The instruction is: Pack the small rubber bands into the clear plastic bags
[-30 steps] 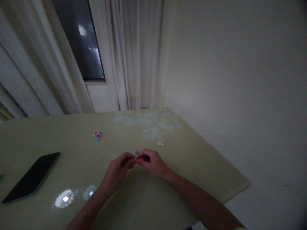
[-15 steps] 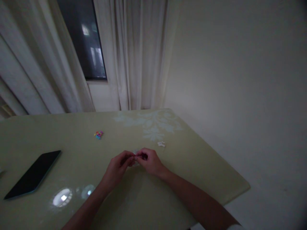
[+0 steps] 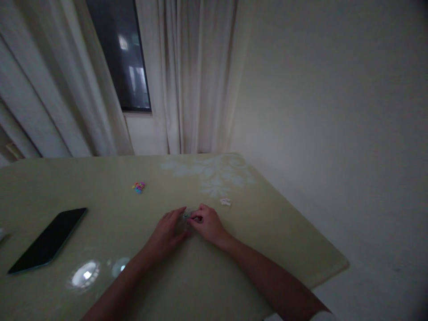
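Observation:
A small clear object point(image 3: 187, 215), perhaps plastic, lies between my hands on the table; its kind is too blurred to tell. My left hand point(image 3: 166, 229) is at its left side, thumb and fingers spread apart around its near and far edges. Whether the fingertips touch it I cannot tell. My right hand point(image 3: 210, 226) is at its right side, thumb and forefinger pinched together against it, the other fingers curled. What the pinch holds is too small to make out. Just beyond my right hand lie several small white pieces point(image 3: 225, 202).
A small heap of bright multicoloured pieces point(image 3: 139, 187) lies farther back to the left. A dark flat tablet point(image 3: 50, 240) rests at the left on the pale green table point(image 3: 267, 249). A wall point(image 3: 317, 133) borders the table's right side, and curtains point(image 3: 187, 89) hang behind.
My left hand has opened out of its pinch, its thumb and fingers now apart, so the clear object shows more. My right hand stays pinched in nearly the same place.

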Tool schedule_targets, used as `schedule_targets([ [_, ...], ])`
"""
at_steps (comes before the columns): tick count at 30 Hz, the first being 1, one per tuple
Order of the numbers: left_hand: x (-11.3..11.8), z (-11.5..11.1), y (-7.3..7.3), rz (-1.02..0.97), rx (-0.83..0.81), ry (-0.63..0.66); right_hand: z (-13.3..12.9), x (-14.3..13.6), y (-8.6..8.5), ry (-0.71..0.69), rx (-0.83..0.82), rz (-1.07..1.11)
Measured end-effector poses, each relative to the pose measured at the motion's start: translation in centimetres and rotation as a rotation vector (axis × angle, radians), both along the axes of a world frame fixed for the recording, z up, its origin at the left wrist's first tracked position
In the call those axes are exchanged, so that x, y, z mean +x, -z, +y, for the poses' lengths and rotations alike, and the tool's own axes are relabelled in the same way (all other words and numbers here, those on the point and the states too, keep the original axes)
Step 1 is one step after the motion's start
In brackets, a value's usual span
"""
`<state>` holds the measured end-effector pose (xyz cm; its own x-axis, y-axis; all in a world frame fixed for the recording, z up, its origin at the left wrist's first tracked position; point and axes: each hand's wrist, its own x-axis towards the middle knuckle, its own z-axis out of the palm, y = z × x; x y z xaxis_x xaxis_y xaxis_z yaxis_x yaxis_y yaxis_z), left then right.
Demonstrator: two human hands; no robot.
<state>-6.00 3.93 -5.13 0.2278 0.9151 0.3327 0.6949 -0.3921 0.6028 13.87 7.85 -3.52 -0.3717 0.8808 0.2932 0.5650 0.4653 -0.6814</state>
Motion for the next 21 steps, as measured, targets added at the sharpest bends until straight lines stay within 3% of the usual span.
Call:
schedule_targets([
  [8, -0.3, -0.2, 0.4, 0.042, 0.019, -0.006, -0.5, 0.4, -0.3, 0.01, 0.08, 0.029],
  [11, -0.2, -0.5, -0.4, 0.0, 0.065, -0.028, 0.1, 1.9, -1.1, 0.055, 0.137, 0.066],
  [13, 0.4, -1.0, -2.1, -0.058, 0.121, -0.043, 1.1, 3.6, -1.5, 0.113, 0.178, 0.087],
  [16, 1.9, -2.7, -6.2, -0.182, 0.174, -0.031, 2.9, 6.2, -1.7, 0.243, 0.211, 0.18],
  [19, 2.9, -5.9, -10.1, -0.332, 0.172, 0.039, 4.5, 7.9, -1.1, 0.341, 0.185, 0.264],
  [21, 2.7, -8.6, -11.0, -0.428, 0.152, 0.138, 5.2, 8.3, -0.6, 0.366, 0.167, 0.297],
])
